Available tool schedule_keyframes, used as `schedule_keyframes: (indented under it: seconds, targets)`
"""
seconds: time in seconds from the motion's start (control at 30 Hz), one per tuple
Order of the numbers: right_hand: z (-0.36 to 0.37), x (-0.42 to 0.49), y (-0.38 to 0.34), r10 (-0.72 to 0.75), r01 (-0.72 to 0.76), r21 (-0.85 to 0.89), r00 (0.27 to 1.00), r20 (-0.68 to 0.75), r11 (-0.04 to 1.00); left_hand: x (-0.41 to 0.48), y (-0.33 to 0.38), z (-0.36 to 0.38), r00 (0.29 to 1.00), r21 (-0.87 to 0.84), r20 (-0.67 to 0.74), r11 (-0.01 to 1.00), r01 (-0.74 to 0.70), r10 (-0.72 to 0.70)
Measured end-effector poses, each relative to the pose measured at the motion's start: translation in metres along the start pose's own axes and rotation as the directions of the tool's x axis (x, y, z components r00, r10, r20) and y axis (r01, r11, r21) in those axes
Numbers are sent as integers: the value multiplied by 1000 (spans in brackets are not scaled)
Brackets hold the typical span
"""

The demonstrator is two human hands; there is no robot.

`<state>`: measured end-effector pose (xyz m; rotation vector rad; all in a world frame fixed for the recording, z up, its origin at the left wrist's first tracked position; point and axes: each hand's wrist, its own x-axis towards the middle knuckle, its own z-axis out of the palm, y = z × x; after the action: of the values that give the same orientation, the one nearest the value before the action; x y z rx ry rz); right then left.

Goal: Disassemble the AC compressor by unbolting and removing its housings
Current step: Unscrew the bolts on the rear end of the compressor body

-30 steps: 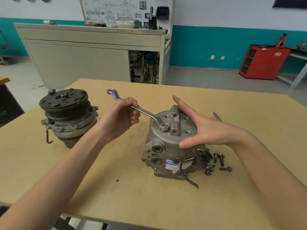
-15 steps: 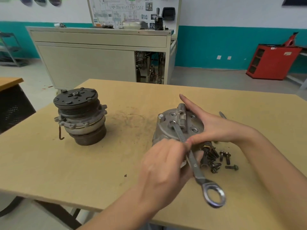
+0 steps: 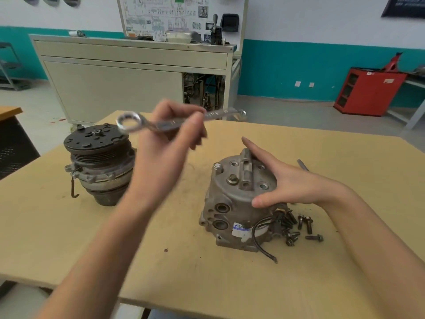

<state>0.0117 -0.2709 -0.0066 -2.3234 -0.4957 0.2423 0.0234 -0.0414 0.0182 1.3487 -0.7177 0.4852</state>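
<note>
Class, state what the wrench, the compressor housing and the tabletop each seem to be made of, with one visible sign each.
The wrench looks like polished or chromed steel: bright, mirror-like shine. The compressor housing is probably bare cast aluminium: dull grey, slightly rough skin. The tabletop seems wood board: matt tan, scuffed.

I have lifted my left hand [image 3: 161, 153] up and away from the housing [image 3: 230, 196], and the wrench [image 3: 166, 124] has come off the bolt [image 3: 232, 179] with it. It now lies about level in my grip, one ring end out to either side. The bolt stands bare, below and right of my grip.
</note>
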Motion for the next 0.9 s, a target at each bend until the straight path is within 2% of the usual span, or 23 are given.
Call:
schedule_keyframes:
  seconds: [0.07, 0.17, 0.23, 0.3, 0.4, 0.53, 0.7, 0.9]
  targets:
    - [0, 0, -1, -2, 2, 1, 1000, 3, 1000, 34, -10, -15, 968, -239, 117, 940, 244, -221]
    - [0, 0, -2, -1, 1, 2, 1000, 5, 1000, 61, -35, -16, 844, -476, 321, 697, 536, -430]
    - [1, 0, -3, 1, -1, 8, 1000, 9, 1000, 69, -55, -9, 767, -549, 437, 536, 641, -469]
    - [1, 0, -3, -1, 1, 13, 1000, 5, 1000, 71, -72, -1, 708, -554, 556, 442, 706, -435]
    - [2, 0, -3, -6, 6, 20, 1000, -4, 1000, 72, -89, 9, 587, -428, 735, 439, 790, -339]
    - [1, 0, -2, -5, 5, 5, 1000, 1, 1000, 74, -102, 20, 428, -282, 852, 425, 860, -301]
    - [1, 0, -1, -13, 12, -17, 1000, -2, 1000, 78, -116, 22, 352, -233, 894, 383, 894, -278]
    - [1, 0, -2, -20, 20, -20, 1000, -1, 1000, 80, -128, 27, 291, -154, 902, 392, 907, -319]
